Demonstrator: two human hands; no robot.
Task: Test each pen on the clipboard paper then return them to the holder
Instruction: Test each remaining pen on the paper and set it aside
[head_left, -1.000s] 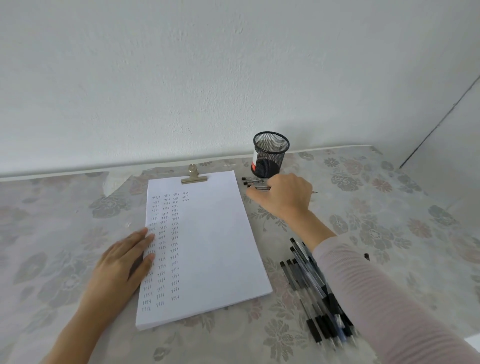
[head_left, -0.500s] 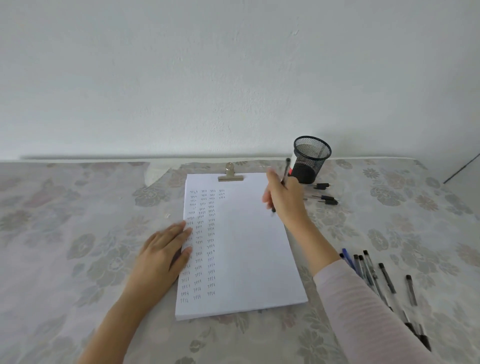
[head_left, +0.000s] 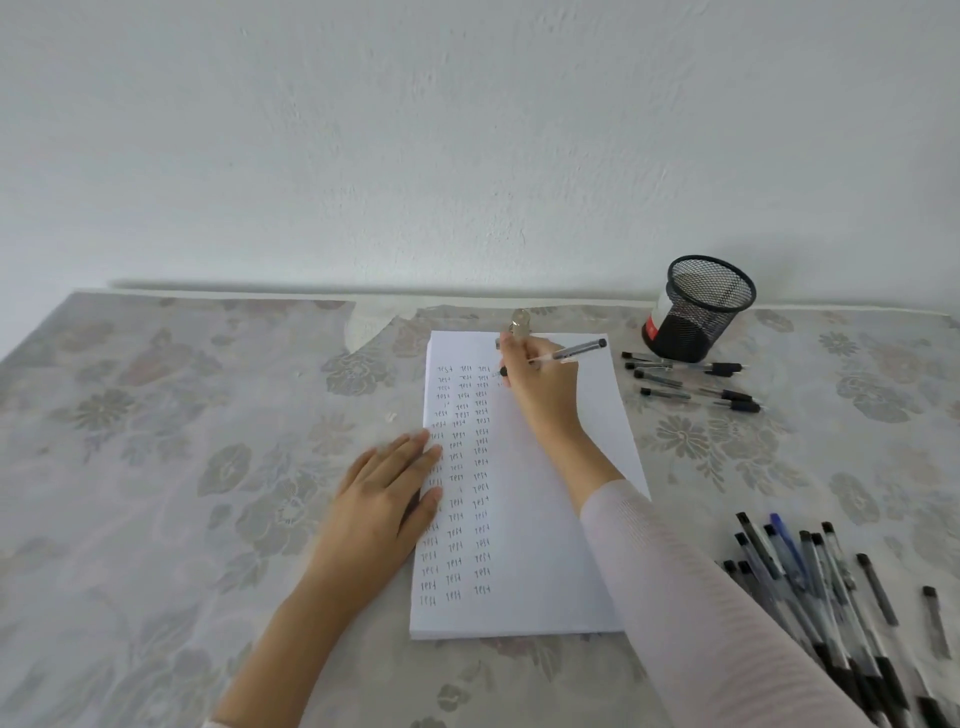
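A person's right hand (head_left: 543, 395) grips a clear-barrelled pen (head_left: 563, 355) and holds its tip to the upper part of a sheet of paper (head_left: 566, 519) clipped to a clipboard, whose metal clip (head_left: 519, 323) shows at the top edge. The pen slants up and to the right, its dark end pointing toward a black mesh pen holder (head_left: 698, 309) standing near the wall at the far right of the bench (head_left: 156, 467), which is covered in a pale floral cloth. The left hand (head_left: 387, 499) lies flat and unclenched, fingers together, on the left margin of the paper, grasping nothing. Three columns of small handwritten marks fill the left half of the sheet; the right half is blank. A few capped pens (head_left: 696, 382) lie side by side on the cloth just in front of the holder. A larger heap of pens (head_left: 826, 597), mostly black with one blue, lies at the lower right beside the pink sleeve (head_left: 701, 613) of the right arm.
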